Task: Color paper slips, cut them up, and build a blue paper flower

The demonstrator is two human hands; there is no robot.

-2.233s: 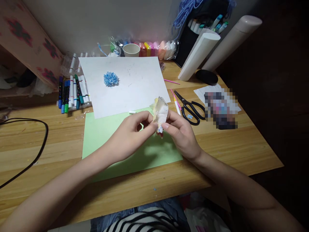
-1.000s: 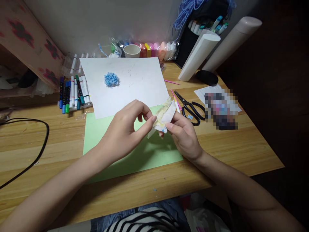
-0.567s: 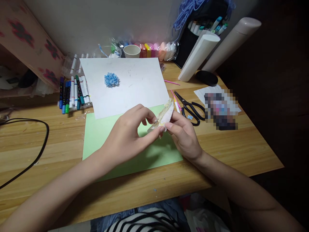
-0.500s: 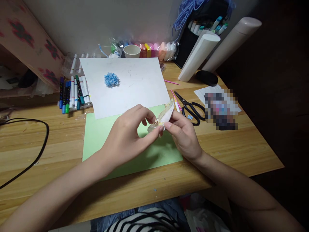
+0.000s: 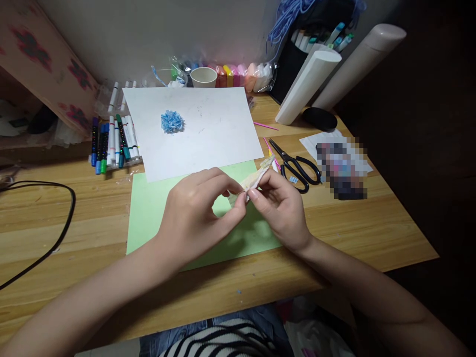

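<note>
Between my hands is a crumpled, pale yellow and white piece that looks like paper or tape. My left hand pinches its lower left part between thumb and forefinger. My right hand grips the other side, thumb on top and fingers curled behind. Both hands are above a light green sheet. Beyond it lies a white sheet with a fuzzy blue clump on its left part. Black-handled scissors lie just right of my right hand, partly open.
Several markers lie at the left beside the white sheet. A paper cup and bagged coloured clay line the wall. White tubes and a black pen holder stand at the back right. A black cable curves at left.
My left fingertips have closed onto the pale piece, near my right thumb. The piece has tilted and its upper tip has shifted slightly right. Everything on the table stays put.
</note>
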